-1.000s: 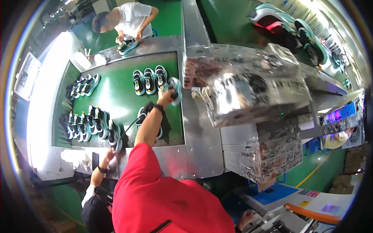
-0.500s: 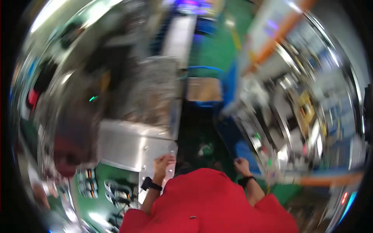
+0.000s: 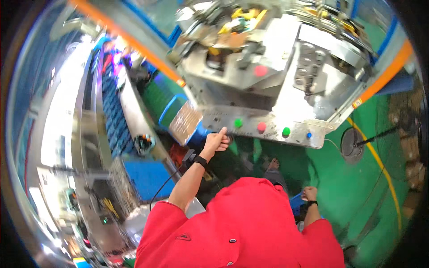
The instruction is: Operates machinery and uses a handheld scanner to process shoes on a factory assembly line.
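My left hand [image 3: 215, 144] is closed, thumb uppermost and fingers curled, close to the front edge of a metal control panel [image 3: 272, 136]. The panel carries green, red and blue buttons. Whether anything small sits inside those fingers I cannot make out; a dark grey spot shows by the fingertips. Down on the right, beside my body, my right hand [image 3: 309, 193] is curled closed, its contents hidden. Something blue [image 3: 296, 203] lies just beneath it. Behind the panel stands a machine table [image 3: 250, 80] with a grey block with round holes [image 3: 308, 67] on it.
Orange-edged posts [image 3: 384, 82] flank the machine. Left of it are a blue-handled bin with cardboard [image 3: 185, 123], a blue panel [image 3: 147, 178] and a long conveyor [image 3: 118, 125]. A round stand base [image 3: 352, 145] and a yellow floor line [image 3: 380, 163] lie to the right.
My body and view have turned right, so the button panel now faces me and the metal bench has slid left. My left hand has left the bench edge and is by the panel.
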The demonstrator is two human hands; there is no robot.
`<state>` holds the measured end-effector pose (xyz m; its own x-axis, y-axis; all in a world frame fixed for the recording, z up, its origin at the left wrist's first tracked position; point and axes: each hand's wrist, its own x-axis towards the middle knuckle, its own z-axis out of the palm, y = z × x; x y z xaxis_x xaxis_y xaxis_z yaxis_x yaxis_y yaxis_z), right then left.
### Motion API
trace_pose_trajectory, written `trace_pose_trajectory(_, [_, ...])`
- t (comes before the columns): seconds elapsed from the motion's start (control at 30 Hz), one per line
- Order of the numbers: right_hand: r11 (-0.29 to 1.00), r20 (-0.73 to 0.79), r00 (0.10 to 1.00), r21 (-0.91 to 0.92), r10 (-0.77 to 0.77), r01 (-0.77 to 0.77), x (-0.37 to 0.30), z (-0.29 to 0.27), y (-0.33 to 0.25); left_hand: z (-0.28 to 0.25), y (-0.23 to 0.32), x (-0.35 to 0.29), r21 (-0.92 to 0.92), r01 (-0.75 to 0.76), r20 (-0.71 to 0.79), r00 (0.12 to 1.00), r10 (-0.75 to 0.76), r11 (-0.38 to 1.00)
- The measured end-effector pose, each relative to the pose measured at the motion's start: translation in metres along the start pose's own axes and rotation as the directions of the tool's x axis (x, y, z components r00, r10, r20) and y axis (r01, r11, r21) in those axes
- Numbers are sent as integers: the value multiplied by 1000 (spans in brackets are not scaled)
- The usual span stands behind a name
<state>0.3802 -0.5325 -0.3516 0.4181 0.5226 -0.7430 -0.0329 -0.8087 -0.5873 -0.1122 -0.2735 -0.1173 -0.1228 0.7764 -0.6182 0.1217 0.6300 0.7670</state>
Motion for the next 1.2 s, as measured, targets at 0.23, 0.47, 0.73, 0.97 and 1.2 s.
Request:
trace_pose_trajectory(0.23, [956,-163,976,279,144,-95,-25,-27,9,-6,-12,145,406,-43,19,999,39,913])
trace_pose_trajectory(0.47, [814,-204,951,575,232,-75,-39,3,123,-16,-59,239,338,75,435,872,-226,938])
trace_pose_trajectory(0.73, [-1,621,679,738,-390,-675,-14,54,309,50,24,193,783,437,-15,725,-689,443])
trace_pose_trajectory(0.97, [482,101,990,866,97,-135,-32,69,136,44,36,201,844,415,-89,735,-673,341])
trace_pose_trajectory(1.2, [702,-176,962,712,209,-22,-72,48,62,71,42,196,904,268,17,757,-653,334])
